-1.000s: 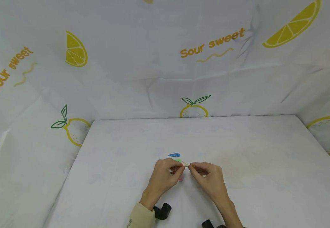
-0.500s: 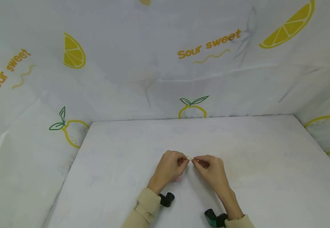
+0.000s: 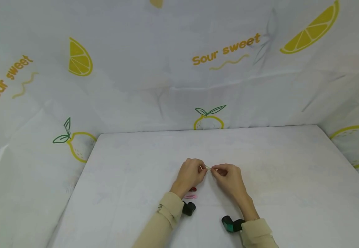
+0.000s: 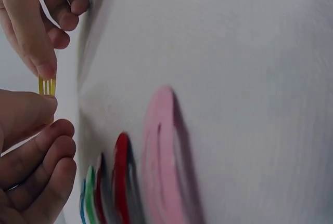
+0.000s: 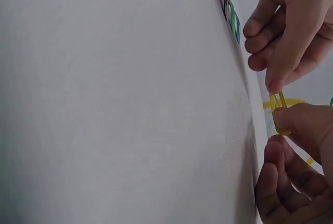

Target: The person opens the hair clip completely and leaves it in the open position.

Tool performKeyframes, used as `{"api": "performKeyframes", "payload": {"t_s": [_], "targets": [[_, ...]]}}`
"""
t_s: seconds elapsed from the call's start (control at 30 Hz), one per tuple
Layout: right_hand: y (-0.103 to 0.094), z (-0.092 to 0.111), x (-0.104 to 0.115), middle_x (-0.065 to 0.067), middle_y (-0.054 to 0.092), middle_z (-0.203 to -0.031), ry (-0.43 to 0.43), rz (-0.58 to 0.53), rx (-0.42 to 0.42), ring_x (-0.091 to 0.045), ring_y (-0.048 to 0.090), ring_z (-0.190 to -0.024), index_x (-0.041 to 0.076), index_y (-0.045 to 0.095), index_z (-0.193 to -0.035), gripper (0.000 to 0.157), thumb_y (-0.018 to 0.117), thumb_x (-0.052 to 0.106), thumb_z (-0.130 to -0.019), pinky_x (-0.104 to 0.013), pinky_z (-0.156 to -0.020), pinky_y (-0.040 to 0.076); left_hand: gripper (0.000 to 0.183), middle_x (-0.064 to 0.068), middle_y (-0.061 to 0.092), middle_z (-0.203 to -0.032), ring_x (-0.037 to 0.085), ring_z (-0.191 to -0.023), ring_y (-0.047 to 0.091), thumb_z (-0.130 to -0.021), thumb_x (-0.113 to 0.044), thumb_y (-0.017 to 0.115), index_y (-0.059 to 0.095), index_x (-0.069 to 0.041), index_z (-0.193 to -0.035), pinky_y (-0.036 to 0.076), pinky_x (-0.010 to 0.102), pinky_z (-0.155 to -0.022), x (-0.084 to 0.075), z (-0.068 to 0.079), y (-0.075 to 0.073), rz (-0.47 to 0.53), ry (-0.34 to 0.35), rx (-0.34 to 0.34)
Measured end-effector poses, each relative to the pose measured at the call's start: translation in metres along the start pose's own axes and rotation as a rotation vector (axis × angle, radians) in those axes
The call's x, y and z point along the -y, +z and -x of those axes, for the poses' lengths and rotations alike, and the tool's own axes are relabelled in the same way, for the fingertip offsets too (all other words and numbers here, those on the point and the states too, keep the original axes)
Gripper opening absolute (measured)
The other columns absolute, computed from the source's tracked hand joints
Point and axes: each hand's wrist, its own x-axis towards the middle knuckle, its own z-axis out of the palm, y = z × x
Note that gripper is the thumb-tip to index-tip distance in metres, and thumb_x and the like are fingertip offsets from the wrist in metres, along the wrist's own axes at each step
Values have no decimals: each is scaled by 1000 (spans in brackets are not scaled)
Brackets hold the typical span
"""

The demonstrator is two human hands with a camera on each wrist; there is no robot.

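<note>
L hand [image 3: 191,174] and R hand [image 3: 230,179] are near e/o, each pinching w/ thumb + finger; both forearms [image 3: 248,206] slant inward.

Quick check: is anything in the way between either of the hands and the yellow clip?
Nothing visible is. The left hand and right hand both pinch the yellow clip directly. The pink clip and red clip lie apart from it on the table.

Beige sleeves [image 3: 157,227], dark marking [image 3: 159,207] on left; black wrist cameras [image 3: 190,208], right part-green.
</note>
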Motion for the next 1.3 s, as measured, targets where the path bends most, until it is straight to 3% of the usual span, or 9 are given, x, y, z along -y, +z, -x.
{"api": "performKeyframes", "payload": {"t_s": [0.2, 0.63, 1.03, 1.3], "targets": [[3, -4, -5, -10, 73, -74, 55, 15, -10, -8, 58, -63, -2, 80, -97, 13, 74, 6, -90, -17, -58, 46, 9, -1, 72, -64, -2, -51, 49, -91, -13, 75, 78, -8, -83, 36, 10, -51, -1, -4, 9, -13, -54, -19], [7, -9, -9, -10, 71, -72, 97, 28, 6, -9, 55, -62, -3, 80, -96, 14, 75, 8, -89, -18, -57, 43, 10, -2, 72, -65, -1, -53, 51, -90, -12, 77, 78, -8, -80, 38, 10, -52, -2, -6, 11, -40, -79, -26], [9, -10, -9, -10, 70, -70, 85, 43, -8, -8, 52, -59, -4, 80, -95, 14, 75, 7, -88, -18, -55, 41, 8, -1, 72, -66, -1, -52, 49, -90, -10, 76, 79, -6, -83, 38, 11, -51, -2, -7, 12, -1, -95, 15], [8, -10, -8, -11, 71, -71, 79, 44, -14, -6, 52, -59, -4, 80, -96, 14, 76, 7, -88, -17, -55, 41, 7, -2, 71, -65, -1, -52, 49, -89, -10, 76, 79, -6, -84, 38, 11, -50, -1, -8, 13, -16, -93, 6]]}}
